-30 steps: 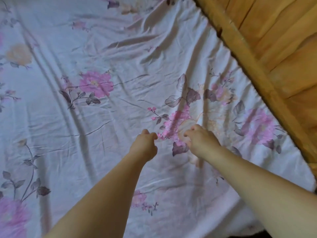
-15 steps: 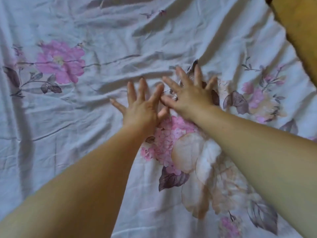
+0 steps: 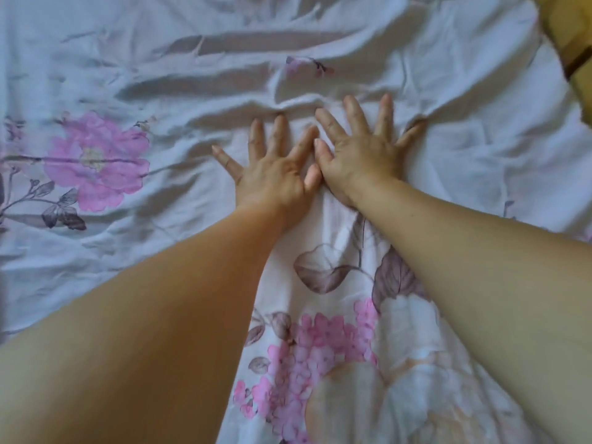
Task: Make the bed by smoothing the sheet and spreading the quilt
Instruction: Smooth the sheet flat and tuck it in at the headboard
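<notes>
A person's left hand (image 3: 272, 174) and right hand (image 3: 358, 155) lie flat, fingers spread and straight, pressing side by side on a pale floral sheet (image 3: 464, 129), thumbs nearly touching. The sheet spreads under and all around both hands, creased in long folds just beyond the fingertips, with a pink flower print (image 3: 96, 161) left of the left hand. No writing or label is readable on the fabric.

Top right corner: blurred strip of yellow-brown wood (image 3: 573, 30), probably bed frame or panelling, with one dark band or gap running across. Grain and joints not readable. Rest of view filled by bedding, so no floor, wall or window in sight. Soft, even, cool-toned light, dim; shallow shadows; source out of view.
</notes>
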